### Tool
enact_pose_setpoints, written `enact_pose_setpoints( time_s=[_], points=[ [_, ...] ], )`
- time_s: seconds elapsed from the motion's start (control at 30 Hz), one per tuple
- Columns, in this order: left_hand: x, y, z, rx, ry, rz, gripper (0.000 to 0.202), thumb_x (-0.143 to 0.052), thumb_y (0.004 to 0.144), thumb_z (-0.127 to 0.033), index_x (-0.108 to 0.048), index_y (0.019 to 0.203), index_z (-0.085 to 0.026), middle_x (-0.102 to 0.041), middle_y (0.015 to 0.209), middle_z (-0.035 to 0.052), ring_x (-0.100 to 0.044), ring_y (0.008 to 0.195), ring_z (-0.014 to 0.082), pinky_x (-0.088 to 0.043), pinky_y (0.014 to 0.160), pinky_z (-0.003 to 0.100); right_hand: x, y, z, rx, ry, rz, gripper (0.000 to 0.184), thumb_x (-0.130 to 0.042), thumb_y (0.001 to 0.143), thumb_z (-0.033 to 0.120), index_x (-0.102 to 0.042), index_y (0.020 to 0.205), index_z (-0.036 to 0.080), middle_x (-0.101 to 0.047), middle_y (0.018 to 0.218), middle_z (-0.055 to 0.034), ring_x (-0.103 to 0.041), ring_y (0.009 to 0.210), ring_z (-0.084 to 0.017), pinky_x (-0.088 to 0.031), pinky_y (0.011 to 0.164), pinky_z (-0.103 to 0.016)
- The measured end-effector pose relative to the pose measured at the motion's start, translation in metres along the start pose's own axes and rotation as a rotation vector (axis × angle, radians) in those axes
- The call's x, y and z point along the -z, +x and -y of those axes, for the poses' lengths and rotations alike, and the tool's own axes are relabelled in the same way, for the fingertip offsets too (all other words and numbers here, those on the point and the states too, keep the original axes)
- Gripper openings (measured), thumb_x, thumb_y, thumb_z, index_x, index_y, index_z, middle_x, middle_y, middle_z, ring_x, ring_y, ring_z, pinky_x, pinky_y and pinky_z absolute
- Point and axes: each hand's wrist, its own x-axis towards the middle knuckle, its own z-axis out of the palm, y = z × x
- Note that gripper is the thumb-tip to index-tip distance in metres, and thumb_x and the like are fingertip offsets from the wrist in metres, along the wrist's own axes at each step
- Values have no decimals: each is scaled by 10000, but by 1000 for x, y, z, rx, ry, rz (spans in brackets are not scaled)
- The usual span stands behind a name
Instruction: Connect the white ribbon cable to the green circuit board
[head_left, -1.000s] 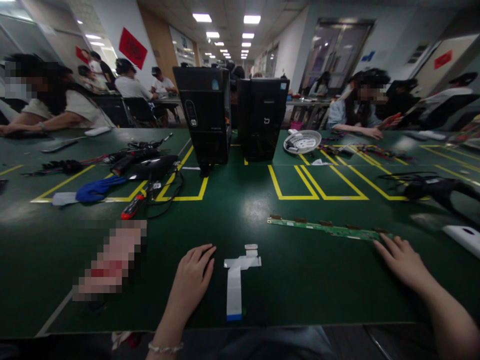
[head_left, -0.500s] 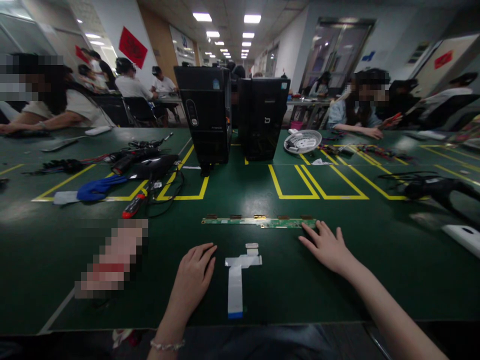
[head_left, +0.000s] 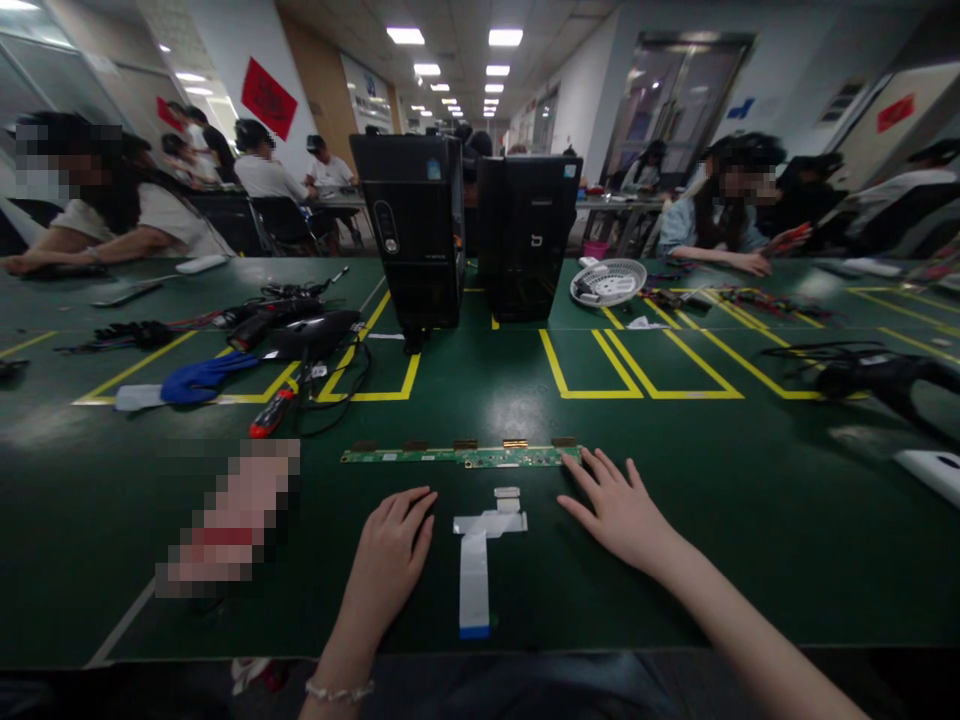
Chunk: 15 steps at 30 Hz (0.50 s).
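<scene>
The right hand (head_left: pixel 615 510) lies flat, fingers spread, touching the end of the circuit board (head_left: pixel 457 456) beyond the ribbon cable (head_left: pixel 474 560); left hand (head_left: pixel 390 560) open, empty, beside that cable

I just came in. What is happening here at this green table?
A person is at the green table with both hands open and flat. The right hand has its fingertips at the right end of a long, narrow green circuit board lying across the table. The left hand rests on the table just left of a white flat ribbon cable, not touching it. Two black computer towers stand behind.
</scene>
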Motion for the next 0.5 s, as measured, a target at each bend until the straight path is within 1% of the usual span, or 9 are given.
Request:
enact_pose_setpoints(
  time_s=[0.1, 0.17, 0.23, 0.3, 0.37, 0.5],
  points=[
    [0, 1, 0, -5, -1, -1, 308, -452, 958, -212, -605, 1220, -162, -614, 1207, 106, -552, 1112, 274, -469, 941, 478, 12, 6, -10, 97, 27, -91, 654, -350, 936, 599, -407, 1459, 211, -329, 1526, -146, -244, 1423, -328, -216, 1128, -592],
    [0, 1, 0, -5, -2, -3, 307, -454, 957, -216, -610, 1216, -161, -616, 1204, 106, -556, 1108, 275, -468, 943, 477, 19, 13, -14, 227, 63, -137, 570, -376, 955, 521, -463, 1418, 201, -341, 1520, -138, -287, 1411, -295, -261, 1138, -528],
    [0, 1, 0, -6, -4, -6, 306, -456, 955, -219, -615, 1211, -163, -619, 1203, 105, -559, 1106, 275, -470, 943, 473, 22, 21, -13, 365, 96, -159, 490, -390, 968, 445, -518, 1367, 191, -364, 1505, -131, -329, 1391, -264, -281, 1143, -481],
    [0, 1, 0, -4, -7, -14, 303, -456, 954, -220, -619, 1204, -170, -624, 1198, 100, -562, 1104, 273, -474, 939, 468, 17, 28, -9, 467, 120, -166, 445, -399, 973, 402, -543, 1340, 195, -379, 1494, -125, -337, 1386, -251, -270, 1150, -479],
    [1, 1, -1, -3, -10, -21, 302, -456, 952, -220, -619, 1204, -179, -626, 1195, 95, -563, 1104, 271, -476, 939, 464, 9, 33, -4, 520, 136, -163, 438, -407, 973, 397, -533, 1350, 214, -374, 1499, -117, -313, 1398, -256, -240, 1156, -509],
    [1, 1, -2, 3, -7, -16, 304, -458, 951, -214, -613, 1209, -176, -622, 1202, 96, -559, 1112, 268, -470, 949, 463, -9, 37, 0, 523, 152, -109, 489, -391, 975, 442, -456, 1421, 251, -326, 1531, -105, -247, 1427, -278, -217, 1148, -556]
  ],
)
